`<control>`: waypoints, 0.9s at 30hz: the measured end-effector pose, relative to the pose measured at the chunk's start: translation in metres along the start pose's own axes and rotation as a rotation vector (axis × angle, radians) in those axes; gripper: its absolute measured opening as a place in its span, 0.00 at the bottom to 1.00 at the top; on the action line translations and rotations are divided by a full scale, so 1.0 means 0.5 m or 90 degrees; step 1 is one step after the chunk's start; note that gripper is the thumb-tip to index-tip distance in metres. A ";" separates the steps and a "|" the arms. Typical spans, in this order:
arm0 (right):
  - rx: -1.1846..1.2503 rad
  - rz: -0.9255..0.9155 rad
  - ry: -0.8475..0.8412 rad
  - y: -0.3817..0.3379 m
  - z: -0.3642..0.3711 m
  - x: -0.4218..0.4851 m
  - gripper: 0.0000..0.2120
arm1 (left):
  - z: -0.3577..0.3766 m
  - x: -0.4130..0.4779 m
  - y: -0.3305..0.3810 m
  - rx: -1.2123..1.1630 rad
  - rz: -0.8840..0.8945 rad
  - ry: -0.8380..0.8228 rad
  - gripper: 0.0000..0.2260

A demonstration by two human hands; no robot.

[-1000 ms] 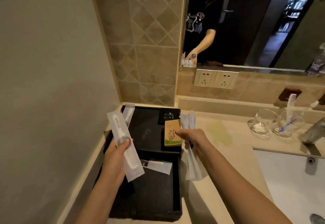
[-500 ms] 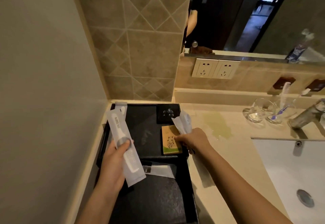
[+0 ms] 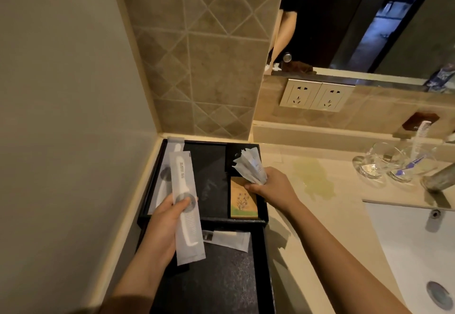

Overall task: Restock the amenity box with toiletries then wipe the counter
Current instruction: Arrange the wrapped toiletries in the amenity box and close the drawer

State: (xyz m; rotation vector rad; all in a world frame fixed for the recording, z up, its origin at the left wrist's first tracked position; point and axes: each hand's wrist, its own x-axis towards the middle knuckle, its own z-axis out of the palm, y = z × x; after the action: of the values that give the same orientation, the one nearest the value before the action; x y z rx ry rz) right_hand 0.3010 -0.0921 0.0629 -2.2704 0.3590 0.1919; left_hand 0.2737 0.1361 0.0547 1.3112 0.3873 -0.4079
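A black amenity box (image 3: 150, 183) sits in the corner where the plain wall meets the tiled wall, on the beige table (image 3: 320, 215). Along its left edge lies one wrapped comb (image 3: 165, 178), partly hidden. Just right of it, the left hand (image 3: 162, 225) holds a second wrapped comb (image 3: 187, 205) above the box, fingers (image 3: 182, 204) closed around the packet with the thumb pressed on its middle; the packet runs lengthwise, its near end over the black lid (image 3: 221, 279) that lies in front of the box. A small white sachet (image 3: 227, 238) rests on the far end of that lid. Further right, in the box's right compartment, a tan soap box with a flower print (image 3: 242, 202) lies flat. The right hand (image 3: 272, 186) hovers over its upper corner, fingers clenched around a bunch of thin white packets (image 3: 250, 165) that fan up and to the left. Beyond the hand the table shows a yellowish stain (image 3: 314, 178). At the far right stand two clear glasses (image 3: 371, 163), one holding a white comb (image 3: 419, 136) and a toothbrush, beside the white sink (image 3: 406, 235).
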 end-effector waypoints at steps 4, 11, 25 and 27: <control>0.007 0.004 -0.018 0.008 -0.003 0.004 0.13 | -0.004 -0.002 0.001 0.052 -0.013 0.005 0.14; 0.037 -0.034 -0.005 0.007 -0.009 -0.006 0.08 | 0.014 0.016 0.034 0.112 0.010 0.018 0.08; 0.384 0.215 0.024 0.106 -0.047 -0.120 0.14 | 0.102 0.138 0.078 0.325 0.046 0.061 0.14; 0.394 0.222 0.023 0.120 -0.046 -0.134 0.13 | 0.102 0.138 0.070 0.372 0.077 0.078 0.14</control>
State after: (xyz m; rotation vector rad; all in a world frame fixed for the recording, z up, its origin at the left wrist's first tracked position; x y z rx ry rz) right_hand 0.2188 -0.1341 0.0523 -1.5936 0.7236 0.1869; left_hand 0.3530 0.0888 0.0608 1.9263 0.2974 -0.3512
